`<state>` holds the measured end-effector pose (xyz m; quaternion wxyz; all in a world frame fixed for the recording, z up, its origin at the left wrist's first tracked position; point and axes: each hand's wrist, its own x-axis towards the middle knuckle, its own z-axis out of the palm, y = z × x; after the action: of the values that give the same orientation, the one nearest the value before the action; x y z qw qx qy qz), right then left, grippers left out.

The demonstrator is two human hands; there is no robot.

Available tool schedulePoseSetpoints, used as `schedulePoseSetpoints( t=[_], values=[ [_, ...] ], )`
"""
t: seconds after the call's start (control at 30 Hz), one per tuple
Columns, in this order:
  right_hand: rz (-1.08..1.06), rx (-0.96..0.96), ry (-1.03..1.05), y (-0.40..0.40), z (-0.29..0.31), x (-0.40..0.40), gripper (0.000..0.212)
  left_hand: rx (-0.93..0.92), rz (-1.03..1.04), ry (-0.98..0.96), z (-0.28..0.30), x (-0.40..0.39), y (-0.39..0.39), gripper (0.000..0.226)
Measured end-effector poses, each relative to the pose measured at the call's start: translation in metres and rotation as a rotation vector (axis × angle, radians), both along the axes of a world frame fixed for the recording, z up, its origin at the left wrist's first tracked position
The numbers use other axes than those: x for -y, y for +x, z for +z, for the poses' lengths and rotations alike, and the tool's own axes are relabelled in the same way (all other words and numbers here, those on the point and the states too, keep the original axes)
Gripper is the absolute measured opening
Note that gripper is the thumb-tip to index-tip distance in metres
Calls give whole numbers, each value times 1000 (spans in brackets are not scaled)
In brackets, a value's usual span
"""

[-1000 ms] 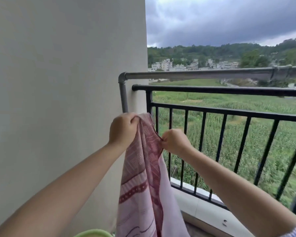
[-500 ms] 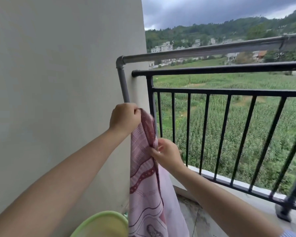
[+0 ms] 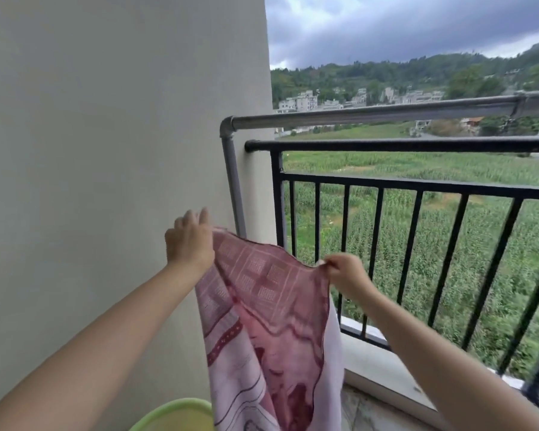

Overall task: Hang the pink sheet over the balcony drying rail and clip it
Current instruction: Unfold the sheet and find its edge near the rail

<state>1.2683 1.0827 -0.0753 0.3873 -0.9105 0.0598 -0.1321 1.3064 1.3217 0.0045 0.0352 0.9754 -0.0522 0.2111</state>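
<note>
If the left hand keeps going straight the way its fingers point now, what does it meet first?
The left hand points up and away. Probably the vertical grey post of the drying rail, or the white wall beside it; depth is unclear from this view.

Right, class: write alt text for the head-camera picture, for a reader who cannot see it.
Two bare hands, left hand and right hand, hold the top edge of a pink patterned sheet spread between them, below the grey drying rail on a balcony. A black railing stands behind, with green fields beyond; a green basin sits at the bottom.
</note>
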Motion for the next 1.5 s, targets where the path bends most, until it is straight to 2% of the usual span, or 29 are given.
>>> schedulePoseSetpoints(
  t=[0.07, 0.1, 0.17, 0.23, 0.27, 0.33, 0.43, 0.5, 0.63, 0.73, 0.87, 1.0, 1.13, 1.23, 1.3, 1.37, 1.43, 1.47, 1.5],
  values=[
    [113, 101, -163, -5, 54, -6, 18, -113, -213, -6, -9, 12, -10, 63],
    [145, 139, -232, -6, 78, -10, 18, -151, -385, -83, -13, 23, -17, 64],
    [183, 179, -340, -9, 112, -19, 18, -151, -613, -354, -15, 45, -31, 56],
    [194, 214, -415, -10, 128, -25, 20, 1, -631, -601, -11, 57, -34, 27],
    [193, 226, -421, -11, 129, -26, 21, 67, -591, -654, -8, 59, -31, 22],
    [180, 229, -389, -15, 124, -27, 20, 82, -578, -683, -2, 62, -27, 21],
    [149, 219, -318, -18, 114, -25, 18, -130, -681, -633, -4, 68, -26, 25],
    [147, 212, -287, -18, 110, -21, 18, -197, -710, -566, -16, 72, -26, 23],
    [128, 198, -261, -20, 104, -11, 17, -120, -638, -709, -26, 77, -24, 21],
    [157, 94, -230, -24, 91, -5, 16, -2, -594, -755, -21, 78, -20, 20],
    [202, -45, -21, -23, 43, -18, 14, 117, -587, -718, -6, 78, -20, 18],
    [-38, -109, -127, -11, -10, -35, 36, 220, -497, -735, 10, 77, -13, 21],
    [-188, -227, -64, -2, -34, -27, 18, 264, -458, -738, 16, 76, -10, 21],
    [-253, -265, -114, -3, -44, -12, 15, 294, -393, -768, 21, 67, -8, 23],
    [-258, -216, -125, -3, -42, -3, 17, 309, -331, -748, 24, 56, 0, 24],
    [-168, -154, -105, -1, -26, 9, 20, 277, -217, -630, 22, 38, 12, 24],
    [-43, -112, -140, -2, 8, 17, 24, 197, -81, -338, 18, 22, 19, 24],
    [16, -89, -167, -4, 30, 18, 22, 156, -74, -197, 13, 19, 17, 28],
    [69, -64, -205, -7, 51, 17, 18, 118, -157, -115, 7, 20, 13, 36]
  ],
)
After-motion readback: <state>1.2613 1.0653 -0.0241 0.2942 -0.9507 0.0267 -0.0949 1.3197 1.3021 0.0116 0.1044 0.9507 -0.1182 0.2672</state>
